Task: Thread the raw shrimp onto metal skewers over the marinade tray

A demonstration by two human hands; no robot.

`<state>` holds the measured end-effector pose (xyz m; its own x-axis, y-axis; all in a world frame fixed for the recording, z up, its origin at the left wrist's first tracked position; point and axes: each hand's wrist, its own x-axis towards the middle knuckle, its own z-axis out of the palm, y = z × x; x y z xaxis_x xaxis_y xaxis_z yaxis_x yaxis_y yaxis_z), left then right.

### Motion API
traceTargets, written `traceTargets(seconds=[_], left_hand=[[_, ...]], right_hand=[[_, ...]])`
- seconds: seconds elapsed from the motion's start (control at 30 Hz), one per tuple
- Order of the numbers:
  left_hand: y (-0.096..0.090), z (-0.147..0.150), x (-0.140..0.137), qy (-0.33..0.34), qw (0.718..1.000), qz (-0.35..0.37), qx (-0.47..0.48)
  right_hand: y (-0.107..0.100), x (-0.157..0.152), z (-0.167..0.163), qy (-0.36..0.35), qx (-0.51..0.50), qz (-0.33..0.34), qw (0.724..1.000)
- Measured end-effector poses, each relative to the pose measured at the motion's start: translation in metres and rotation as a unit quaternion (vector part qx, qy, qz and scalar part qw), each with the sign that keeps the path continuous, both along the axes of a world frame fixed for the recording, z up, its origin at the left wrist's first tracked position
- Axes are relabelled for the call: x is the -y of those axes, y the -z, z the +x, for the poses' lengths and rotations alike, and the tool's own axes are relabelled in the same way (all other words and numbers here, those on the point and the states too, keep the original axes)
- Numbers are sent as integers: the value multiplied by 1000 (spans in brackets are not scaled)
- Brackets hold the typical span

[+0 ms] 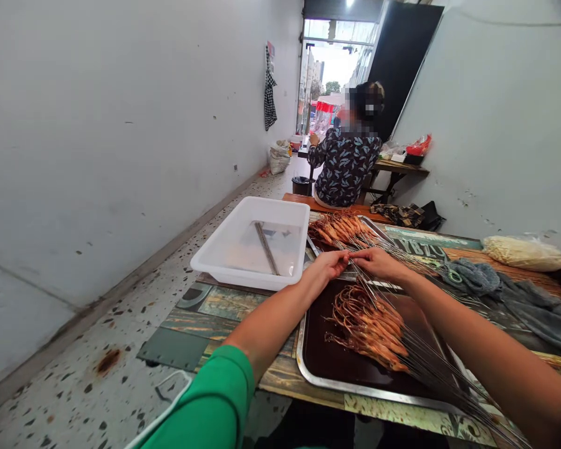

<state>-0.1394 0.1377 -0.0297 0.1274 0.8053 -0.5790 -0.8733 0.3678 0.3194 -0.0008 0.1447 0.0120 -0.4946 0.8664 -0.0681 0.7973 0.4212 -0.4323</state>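
My left hand [335, 263] and my right hand [376, 262] meet above the gap between two trays, with fingertips pinched close together. Thin metal skewers [367, 287] run down and rightward from beneath my right fingers, which seem to grip one. What my left fingertips pinch is too small to make out. Below my hands, a dark tray [322, 349] with a metal rim bears a bunch of skewered reddish-brown meat [374, 330] with long stringy ends. Just beyond, a second pile of skewered meat [341, 227] lies on the far tray [371, 223].
Left of my hands stands a white plastic tub [250, 274] with several bare metal rods [266, 247] inside. Grey cloths [537, 305] and a bagged pale bundle [523, 252] lie at right. Ahead, a person [346, 162] sits facing away on a bench.
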Motion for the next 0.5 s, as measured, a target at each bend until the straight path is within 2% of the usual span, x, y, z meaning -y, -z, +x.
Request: traceTargets(seconds=[0.23, 0.37, 0.5], left_hand=[[2, -1, -2, 68, 997, 14, -32], [1, -2, -2, 77, 996, 26, -47], [0, -2, 0, 76, 995, 31, -56]], right_hand=[[11, -31, 9, 137, 82, 96, 983], [18, -35, -3, 169, 103, 101, 975], [12, -40, -7, 190, 75, 92, 975]])
